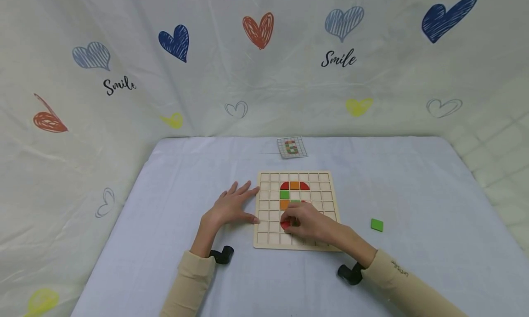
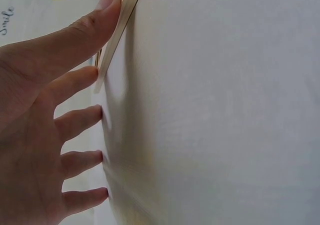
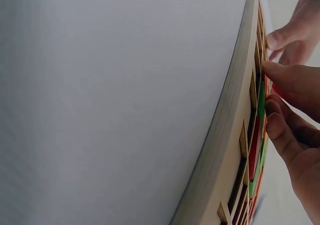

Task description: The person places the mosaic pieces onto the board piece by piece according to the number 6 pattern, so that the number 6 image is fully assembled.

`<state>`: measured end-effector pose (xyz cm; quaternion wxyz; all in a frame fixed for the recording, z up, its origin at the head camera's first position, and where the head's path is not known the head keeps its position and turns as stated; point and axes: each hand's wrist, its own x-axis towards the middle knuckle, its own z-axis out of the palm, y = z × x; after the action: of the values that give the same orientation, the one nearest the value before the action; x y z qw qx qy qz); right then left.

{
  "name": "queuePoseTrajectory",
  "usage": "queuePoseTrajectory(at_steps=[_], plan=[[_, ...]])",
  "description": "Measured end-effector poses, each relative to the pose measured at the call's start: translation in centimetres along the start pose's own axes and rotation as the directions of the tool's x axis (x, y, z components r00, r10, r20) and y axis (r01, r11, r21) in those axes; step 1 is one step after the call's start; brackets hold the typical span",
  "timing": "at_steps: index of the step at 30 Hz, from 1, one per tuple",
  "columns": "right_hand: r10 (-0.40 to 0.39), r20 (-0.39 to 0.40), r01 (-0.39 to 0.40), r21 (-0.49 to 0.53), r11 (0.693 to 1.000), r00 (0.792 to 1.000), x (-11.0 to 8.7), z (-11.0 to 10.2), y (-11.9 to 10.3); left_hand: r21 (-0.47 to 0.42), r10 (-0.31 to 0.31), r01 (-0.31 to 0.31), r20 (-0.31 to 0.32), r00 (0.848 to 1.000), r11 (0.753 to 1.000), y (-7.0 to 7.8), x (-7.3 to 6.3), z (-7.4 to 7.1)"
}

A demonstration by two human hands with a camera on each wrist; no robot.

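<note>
A wooden grid board lies on the table, with red, orange and green pieces in some of its squares. My left hand has its fingers spread, the thumb and index fingertip touching the board's left edge; the other fingertips rest on the cloth in the left wrist view. Over the board's lower middle, my right hand pinches a red piece with rounded edge between thumb and fingers, at the board's surface. A green piece and an orange piece sit above it; the right hand hides some pieces.
A loose green square tile lies on the white cloth to the right of the board. Behind the board is a small card printed with a coloured grid pattern. A curtain with hearts hangs at the back.
</note>
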<state>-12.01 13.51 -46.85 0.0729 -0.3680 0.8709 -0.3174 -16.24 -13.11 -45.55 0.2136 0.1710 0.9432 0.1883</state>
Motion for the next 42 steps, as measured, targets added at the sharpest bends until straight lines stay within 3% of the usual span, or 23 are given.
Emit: queuePoseTrajectory(at_steps=[11, 23, 28, 35, 42], plan=[[0.021, -0.022, -0.021, -0.019, 1.000, 1.000, -0.7, -0.7, 0.2, 0.017, -0.006, 0.006, 0.002, 1.000, 1.000, 0.2, 0.2, 0.0], [0.089, -0.112, -0.087, 0.026, 0.996, 0.990, -4.0, -2.8, 1.5, 0.010, -0.009, 0.009, 0.006, 1.000, 1.000, 0.2, 0.1, 0.0], [0.127, -0.165, -0.125, 0.019, 0.992, 0.978, -6.1, -3.7, 2.1, 0.008, -0.008, 0.008, 0.006, 1.000, 1.000, 0.2, -0.1, 0.0], [0.089, -0.290, -0.104, -0.035, 0.994, 0.953, -9.0, -4.5, 3.4, 0.020, -0.016, 0.016, 0.010, 1.000, 1.000, 0.0, 0.1, 0.2], [0.087, -0.357, -0.128, -0.093, 0.987, 0.930, -11.4, -5.1, 4.3, 0.020, -0.022, 0.022, 0.007, 1.000, 1.000, 0.3, 0.1, 0.2]])
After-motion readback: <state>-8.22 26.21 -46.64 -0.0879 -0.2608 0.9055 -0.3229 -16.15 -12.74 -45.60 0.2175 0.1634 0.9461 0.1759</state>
